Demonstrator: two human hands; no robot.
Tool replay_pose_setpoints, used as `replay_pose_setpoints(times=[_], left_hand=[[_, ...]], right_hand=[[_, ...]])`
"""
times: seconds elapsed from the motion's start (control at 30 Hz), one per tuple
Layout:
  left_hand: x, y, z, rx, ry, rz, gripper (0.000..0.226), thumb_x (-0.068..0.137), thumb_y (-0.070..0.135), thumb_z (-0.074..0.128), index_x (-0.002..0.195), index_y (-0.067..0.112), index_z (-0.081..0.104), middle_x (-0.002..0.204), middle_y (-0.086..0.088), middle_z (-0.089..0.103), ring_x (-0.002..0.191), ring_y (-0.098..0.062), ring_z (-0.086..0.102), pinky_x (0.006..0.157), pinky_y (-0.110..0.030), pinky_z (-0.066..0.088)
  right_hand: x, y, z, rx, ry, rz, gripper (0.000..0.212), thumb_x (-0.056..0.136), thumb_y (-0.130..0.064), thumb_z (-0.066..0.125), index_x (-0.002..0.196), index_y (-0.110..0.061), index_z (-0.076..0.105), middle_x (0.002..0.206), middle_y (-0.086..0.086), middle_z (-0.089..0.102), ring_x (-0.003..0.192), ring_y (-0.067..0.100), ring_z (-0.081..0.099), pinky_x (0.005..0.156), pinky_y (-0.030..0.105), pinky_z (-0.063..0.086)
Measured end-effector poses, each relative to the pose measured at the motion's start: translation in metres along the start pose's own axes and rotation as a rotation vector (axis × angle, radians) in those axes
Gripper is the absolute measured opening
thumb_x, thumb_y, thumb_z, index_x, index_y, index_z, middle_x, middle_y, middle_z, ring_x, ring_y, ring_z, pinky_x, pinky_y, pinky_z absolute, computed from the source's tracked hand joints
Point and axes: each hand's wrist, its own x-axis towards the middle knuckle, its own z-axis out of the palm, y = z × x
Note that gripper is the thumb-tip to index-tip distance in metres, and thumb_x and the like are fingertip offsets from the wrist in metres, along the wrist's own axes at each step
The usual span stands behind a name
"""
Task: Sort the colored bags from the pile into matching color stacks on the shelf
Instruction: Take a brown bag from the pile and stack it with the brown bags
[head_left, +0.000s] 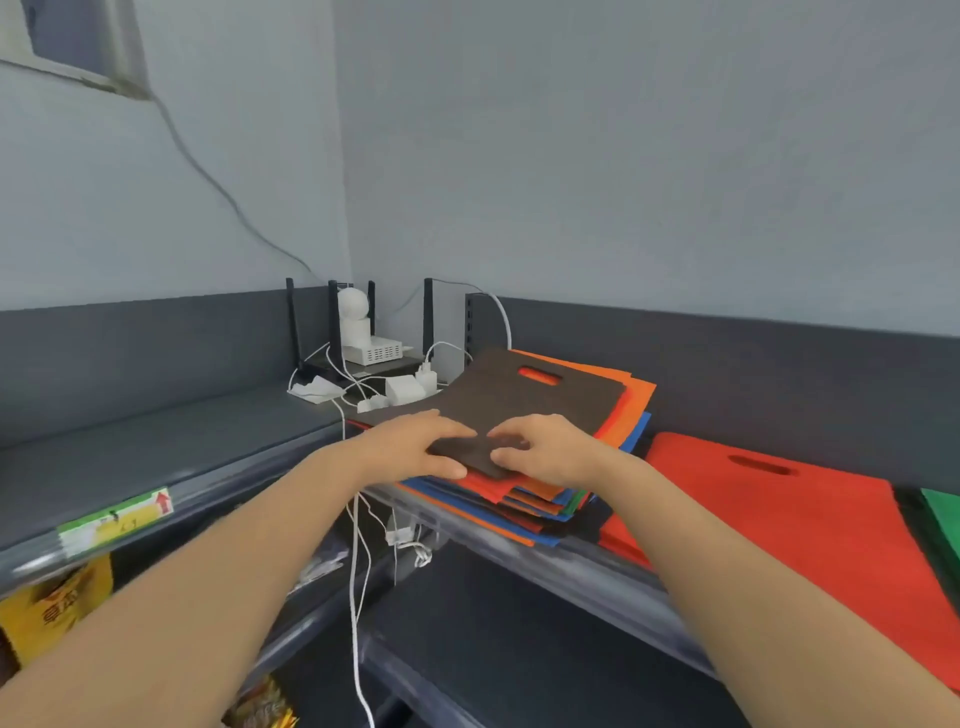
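Head view: the pile (524, 514) of colored bags sits at the shelf's (156, 441) front edge, its near corner overhanging the lip, with bare shelf to the left and a router (334, 332) and chargers (402, 389) just beyond. On top, the brown bag (519, 405) runs near to far, handle slot at the far end. The left hand (415, 447) pinches its near corner; the right hand (545, 449) has bent fingers resting there, grip unclear. A red bag (779, 530) lies to the right. The shelf tag (114, 517) is unreadable.

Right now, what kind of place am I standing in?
Likely a small shop's stock corner: dark retail shelves with a price-label strip on the edge, snack packets below, and a pile of colored bags, brown bag on top, beside a router.
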Motion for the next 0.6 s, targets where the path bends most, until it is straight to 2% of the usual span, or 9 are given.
replay_pose_setpoints(times=[0.07,0.17,0.27,0.37,0.43,0.47,0.53,0.6], left_hand=[[0.007,-0.007,0.000,-0.007,-0.013,0.060,0.054,0.090,0.035,0.060,0.140,0.028,0.042,0.146,0.005,0.042,0.141,-0.016,0.027,0.111,-0.028,0.022],[0.014,-0.016,-0.001,0.027,-0.018,0.129,0.047,0.088,0.039,0.060,0.133,0.033,0.051,0.137,0.012,0.051,0.128,-0.011,0.043,0.106,-0.028,0.032],[0.024,-0.024,-0.009,0.036,-0.015,0.170,0.037,0.088,0.036,0.061,0.126,0.036,0.057,0.129,0.014,0.058,0.121,-0.010,0.050,0.105,-0.033,0.038],[0.031,-0.029,-0.011,-0.007,0.020,0.177,0.028,0.092,0.035,0.055,0.120,0.039,0.061,0.124,0.015,0.061,0.117,-0.010,0.053,0.102,-0.036,0.041],[0.034,-0.030,-0.009,-0.002,0.073,0.138,0.024,0.094,0.040,0.049,0.114,0.037,0.063,0.115,0.009,0.062,0.110,-0.015,0.054,0.095,-0.036,0.043],[0.035,-0.030,-0.009,0.003,0.097,0.114,0.021,0.095,0.042,0.047,0.105,0.034,0.064,0.106,0.005,0.063,0.103,-0.017,0.055,0.088,-0.034,0.044],[0.035,-0.028,-0.008,-0.002,0.113,0.088,0.025,0.095,0.045,0.045,0.087,0.028,0.060,0.085,0.003,0.057,0.086,-0.017,0.053,0.074,-0.032,0.039],[0.035,-0.028,-0.007,-0.047,0.102,0.069,0.035,0.095,0.047,0.044,0.081,0.019,0.059,0.074,0.003,0.050,0.079,-0.016,0.050,0.072,-0.032,0.036]], right_hand=[[0.001,-0.003,0.005,-0.019,0.014,0.074,0.040,0.095,-0.038,0.050,0.132,-0.022,0.055,0.133,-0.002,0.057,0.123,0.018,0.050,0.104,0.031,0.039],[-0.003,-0.009,0.008,-0.010,0.042,0.122,0.037,0.096,-0.038,0.050,0.128,-0.021,0.058,0.131,-0.003,0.059,0.123,0.016,0.050,0.102,0.026,0.037],[-0.006,-0.010,0.005,0.082,0.054,0.169,0.035,0.095,-0.039,0.051,0.124,-0.022,0.061,0.128,-0.005,0.060,0.121,0.013,0.050,0.098,0.022,0.036],[-0.010,-0.011,0.000,0.215,0.088,0.220,0.043,0.093,-0.051,0.048,0.124,-0.024,0.061,0.129,-0.007,0.058,0.123,0.013,0.049,0.103,0.027,0.036],[-0.013,-0.012,-0.001,0.386,0.085,0.235,0.050,0.090,-0.059,0.045,0.127,-0.028,0.058,0.133,-0.009,0.055,0.124,0.010,0.048,0.106,0.028,0.034],[-0.014,-0.013,-0.001,0.447,0.080,0.209,0.048,0.090,-0.059,0.046,0.126,-0.030,0.058,0.132,-0.011,0.056,0.123,0.008,0.049,0.106,0.027,0.035],[-0.013,-0.013,-0.001,0.392,0.100,0.148,0.036,0.092,-0.052,0.050,0.119,-0.031,0.060,0.122,-0.010,0.062,0.116,0.010,0.055,0.101,0.028,0.041],[-0.011,-0.015,0.001,0.218,0.141,0.163,0.024,0.096,-0.040,0.050,0.105,-0.022,0.063,0.100,-0.003,0.066,0.096,0.016,0.059,0.082,0.025,0.046]])
